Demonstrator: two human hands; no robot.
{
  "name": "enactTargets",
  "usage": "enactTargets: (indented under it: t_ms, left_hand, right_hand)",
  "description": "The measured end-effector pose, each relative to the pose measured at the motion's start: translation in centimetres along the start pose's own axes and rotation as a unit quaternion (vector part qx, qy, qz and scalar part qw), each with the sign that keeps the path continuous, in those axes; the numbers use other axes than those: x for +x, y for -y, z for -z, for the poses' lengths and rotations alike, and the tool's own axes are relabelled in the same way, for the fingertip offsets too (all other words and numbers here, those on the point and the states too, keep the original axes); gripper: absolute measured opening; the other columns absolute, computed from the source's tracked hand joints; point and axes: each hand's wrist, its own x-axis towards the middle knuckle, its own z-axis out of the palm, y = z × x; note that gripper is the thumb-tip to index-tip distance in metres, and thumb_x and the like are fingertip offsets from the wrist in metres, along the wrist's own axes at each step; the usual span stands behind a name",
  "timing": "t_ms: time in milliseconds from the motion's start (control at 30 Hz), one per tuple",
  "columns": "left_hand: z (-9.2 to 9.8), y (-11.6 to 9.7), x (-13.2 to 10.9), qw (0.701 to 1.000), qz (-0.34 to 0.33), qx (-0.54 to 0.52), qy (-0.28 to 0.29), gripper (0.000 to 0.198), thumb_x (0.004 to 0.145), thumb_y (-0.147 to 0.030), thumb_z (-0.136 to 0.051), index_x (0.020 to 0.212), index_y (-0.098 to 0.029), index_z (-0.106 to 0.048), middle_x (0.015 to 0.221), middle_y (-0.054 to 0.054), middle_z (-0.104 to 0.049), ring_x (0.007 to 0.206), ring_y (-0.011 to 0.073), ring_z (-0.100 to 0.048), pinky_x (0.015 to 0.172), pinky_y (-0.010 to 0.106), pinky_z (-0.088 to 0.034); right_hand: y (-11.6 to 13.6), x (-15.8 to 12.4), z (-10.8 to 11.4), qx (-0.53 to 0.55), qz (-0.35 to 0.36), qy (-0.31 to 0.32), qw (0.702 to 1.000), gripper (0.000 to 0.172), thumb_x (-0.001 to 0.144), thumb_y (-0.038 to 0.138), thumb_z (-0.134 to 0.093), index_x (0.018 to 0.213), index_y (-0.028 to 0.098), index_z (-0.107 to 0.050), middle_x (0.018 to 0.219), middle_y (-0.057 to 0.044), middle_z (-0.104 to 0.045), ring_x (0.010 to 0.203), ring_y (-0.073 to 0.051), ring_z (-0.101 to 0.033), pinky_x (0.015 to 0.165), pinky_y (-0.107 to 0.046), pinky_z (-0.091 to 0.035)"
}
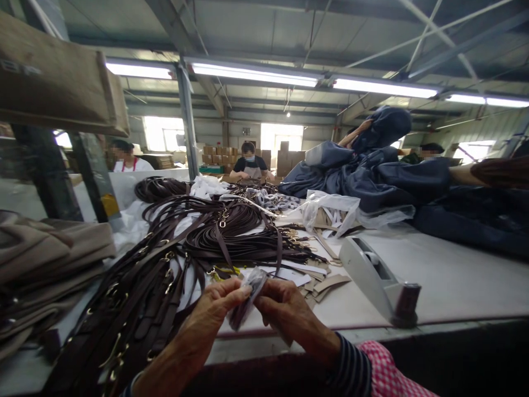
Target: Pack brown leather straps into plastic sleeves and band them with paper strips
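Between my two hands, just above the table's front edge, is a small clear plastic bag (249,300) with something dark inside that I cannot make out. My left hand (221,300) pinches its left side between thumb and fingers. On the other side, the fingers of my right hand (281,303) are closed on the bag. Behind and left of my hands, dark brown straps (231,237) with metal clasps lie in a large heap. Beige and white strips (326,284) are scattered just beyond my right hand.
A grey tape dispenser (372,275) stands on the white table (463,275) at right. Dark blue fabric bags (363,176) pile up behind it. Brown folded bags (53,264) lie at left. A person (250,165) sits across the table.
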Motion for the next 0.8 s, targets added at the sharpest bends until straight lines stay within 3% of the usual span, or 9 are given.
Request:
enactTargets:
  t_ms: [200,267,333,400,467,533,600,667,800]
  left_hand:
    - [0.1,-0.6,0.0,0.998,0.0,0.027,-0.054,0.041,0.082,-0.056,-0.075,0.074,-0.016,-0.071,0.071,0.002,-0.06,0.069,0.0176,-0.046,0.066,0.028,-0.036]
    - [0.3,-1.1,0.0,0.997,-0.004,0.036,-0.062,0.042,0.081,-0.057,-0.074,0.072,-0.017,-0.069,0.067,0.001,-0.055,0.065,0.0164,-0.042,0.063,0.027,-0.034]
    - [0.5,-1.6,0.0,0.997,-0.006,0.043,-0.057,0.044,0.082,-0.058,-0.073,0.07,-0.017,-0.068,0.068,0.001,-0.055,0.066,0.0168,-0.042,0.062,0.028,-0.034]
    - [0.6,-2.1,0.0,0.997,-0.011,0.052,-0.05,0.043,0.082,-0.057,-0.073,0.068,-0.017,-0.068,0.069,0.002,-0.056,0.067,0.017,-0.043,0.063,0.028,-0.034]
    - [0.6,-2.3,-0.1,0.996,0.004,0.072,-0.047,0.041,0.081,-0.056,-0.073,0.066,-0.018,-0.066,0.065,0.0,-0.054,0.064,0.0167,-0.042,0.061,0.028,-0.033]
    - [0.6,-2.1,-0.1,0.99,0.011,0.13,-0.055,0.037,0.082,-0.051,-0.073,0.065,-0.019,-0.065,0.063,0.0,-0.052,0.064,0.0178,-0.043,0.061,0.029,-0.033]
    - [0.5,-1.5,-0.2,0.968,-0.021,0.239,-0.068,0.032,0.082,-0.044,-0.072,0.062,-0.02,-0.065,0.07,0.003,-0.058,0.074,0.0221,-0.05,0.067,0.031,-0.036]
    - [0.2,-0.4,-0.3,0.923,-0.079,0.369,-0.072,0.025,0.084,-0.035,-0.069,0.064,-0.02,-0.067,0.085,0.006,-0.066,0.093,0.0277,-0.053,0.08,0.036,-0.038]
    - [-0.5,2.5,-0.5,0.831,-0.105,0.544,-0.05,0.017,0.093,-0.021,-0.058,0.084,-0.02,-0.073,0.103,0.009,-0.069,0.109,0.0328,-0.05,0.093,0.045,-0.037]
  right_hand:
    - [0.2,-0.7,0.3,0.055,-0.019,-0.027,0.998,0.028,0.086,0.039,-0.07,0.103,0.017,-0.07,0.069,0.0,-0.063,0.055,-0.011,-0.052,0.051,-0.021,-0.041]
    - [0.1,-1.5,0.8,0.042,0.008,-0.001,0.999,0.029,0.086,0.029,-0.064,0.114,0.021,-0.069,0.082,-0.002,-0.068,0.065,-0.014,-0.058,0.053,-0.022,-0.043]
    - [0.1,-2.2,1.1,-0.041,0.071,0.035,0.996,0.039,0.082,0.019,-0.062,0.119,0.025,-0.07,0.1,-0.005,-0.072,0.081,-0.018,-0.064,0.059,-0.024,-0.048]
    - [0.1,-2.7,1.1,-0.177,0.159,0.047,0.97,0.035,0.085,0.015,-0.06,0.116,0.027,-0.072,0.104,-0.006,-0.072,0.088,-0.02,-0.065,0.066,-0.028,-0.05]
    - [0.2,-3.0,0.9,-0.303,0.239,0.035,0.922,0.022,0.095,0.017,-0.057,0.107,0.026,-0.073,0.093,-0.006,-0.071,0.083,-0.019,-0.063,0.071,-0.03,-0.048]
    - [0.1,-3.0,0.6,-0.371,0.285,0.012,0.884,0.023,0.102,0.02,-0.051,0.097,0.025,-0.073,0.084,-0.006,-0.068,0.079,-0.019,-0.062,0.072,-0.031,-0.048]
    - [-0.2,-2.9,0.4,-0.403,0.312,-0.017,0.86,0.025,0.103,0.02,-0.049,0.096,0.024,-0.072,0.088,-0.007,-0.067,0.084,-0.021,-0.062,0.074,-0.032,-0.049]
    - [-1.0,-2.6,0.3,-0.426,0.323,-0.039,0.844,0.025,0.101,0.016,-0.048,0.097,0.023,-0.071,0.103,-0.011,-0.068,0.094,-0.023,-0.062,0.078,-0.034,-0.051]
    - [-3.3,-2.1,0.3,-0.44,0.265,0.018,0.858,0.023,0.098,0.013,-0.05,0.104,0.023,-0.071,0.113,-0.01,-0.068,0.094,-0.021,-0.067,0.079,-0.03,-0.054]
